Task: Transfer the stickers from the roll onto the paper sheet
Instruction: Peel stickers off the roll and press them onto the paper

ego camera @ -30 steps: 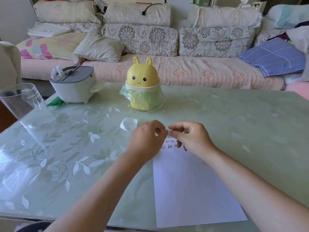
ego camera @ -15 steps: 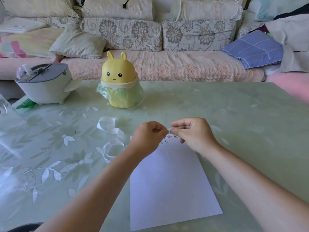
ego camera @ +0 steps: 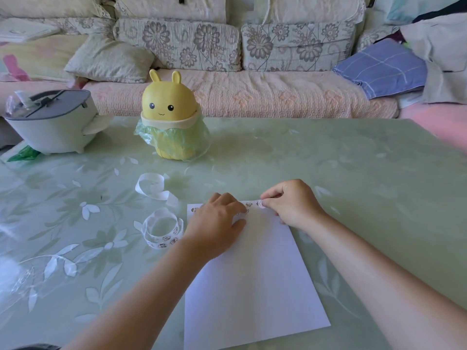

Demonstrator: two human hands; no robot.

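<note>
A white paper sheet (ego camera: 255, 274) lies on the green glass table (ego camera: 353, 173) in front of me, with several small stickers along its top edge. My left hand (ego camera: 217, 223) rests flat on the sheet's upper left part, fingers pressing near the stickers. My right hand (ego camera: 290, 204) pinches a small sticker (ego camera: 260, 203) at the sheet's top edge. The sticker roll (ego camera: 163, 229), a loose coil of printed strip, lies on the table just left of the sheet.
A curl of bare white backing strip (ego camera: 154, 188) lies beyond the roll. A yellow rabbit-shaped bin (ego camera: 169, 117) with a green bag and a grey-lidded white container (ego camera: 50, 122) stand at the table's far left. A sofa with cushions runs behind.
Both hands dropped from a raised pinch down to the sheet's top edge. My left hand let go and now lies flat on the paper. The view shifted, showing the roll.
</note>
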